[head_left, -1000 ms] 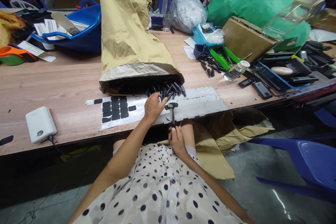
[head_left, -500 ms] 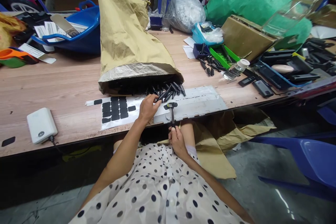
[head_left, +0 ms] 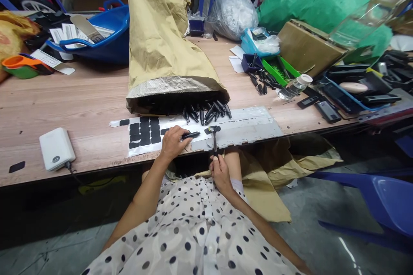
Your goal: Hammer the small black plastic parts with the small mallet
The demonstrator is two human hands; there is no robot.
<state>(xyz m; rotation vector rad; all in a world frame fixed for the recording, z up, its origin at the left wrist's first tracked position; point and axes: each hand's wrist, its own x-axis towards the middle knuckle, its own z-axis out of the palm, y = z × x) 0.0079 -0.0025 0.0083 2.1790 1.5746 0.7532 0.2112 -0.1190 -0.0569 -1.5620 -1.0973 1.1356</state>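
Note:
My left hand (head_left: 171,142) rests on the table's front edge, fingers closed on a slim black pen-shaped part (head_left: 190,135). It lies on a white backing sheet (head_left: 135,151) that carries several black rectangular pads (head_left: 144,131). My right hand (head_left: 219,170) sits just below the table edge and grips the handle of a small black hammer (head_left: 214,136), whose head rests on a grey sheet (head_left: 248,126). A tan paper sack (head_left: 161,47) lies on its side behind, with several black pen-shaped parts (head_left: 206,111) spilling from its mouth.
A white power bank (head_left: 57,148) with a cable lies at the left front. A blue basin (head_left: 103,36) stands at the back left. Green trays, a small bottle (head_left: 292,87) and black housings crowd the right. A blue plastic chair (head_left: 377,197) stands to my right.
My left hand drew back from the pile at the sack's mouth toward me, bringing one black pen-shaped part with it. My right hand kept the hammer in place.

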